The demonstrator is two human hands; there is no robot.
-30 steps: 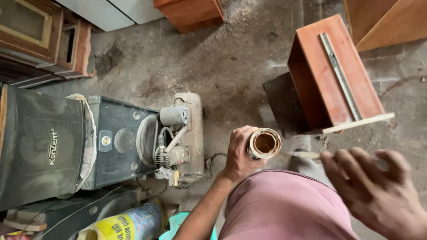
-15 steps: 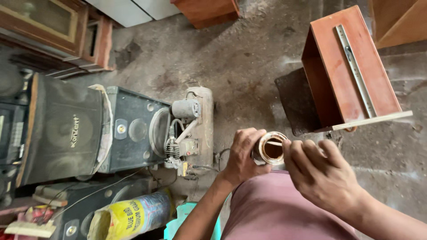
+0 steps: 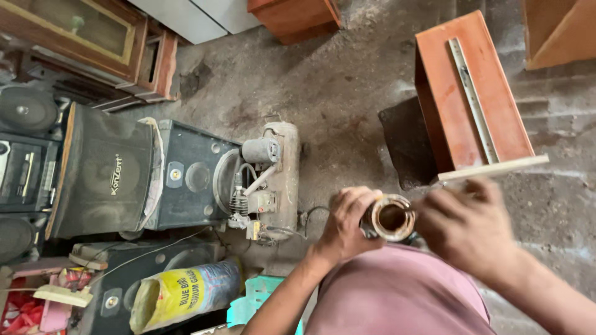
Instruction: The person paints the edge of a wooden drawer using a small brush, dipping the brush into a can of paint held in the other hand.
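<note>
In left hand (image 3: 347, 224) fingers, the tin (image 3: 390, 218)

2 hands (image 3: 347, 223), 1 open can (image 3: 392, 217), 1 compressor (image 3: 270, 180), 1 drawer (image 3: 472, 99), 1 yellow bag (image 3: 180, 294).

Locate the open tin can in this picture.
In the head view, the can sits low and right of centre, gripped by the left hand, right hand beside it.

Right hand (image 3: 462, 226) now beside jar (image 3: 391, 217)
</note>
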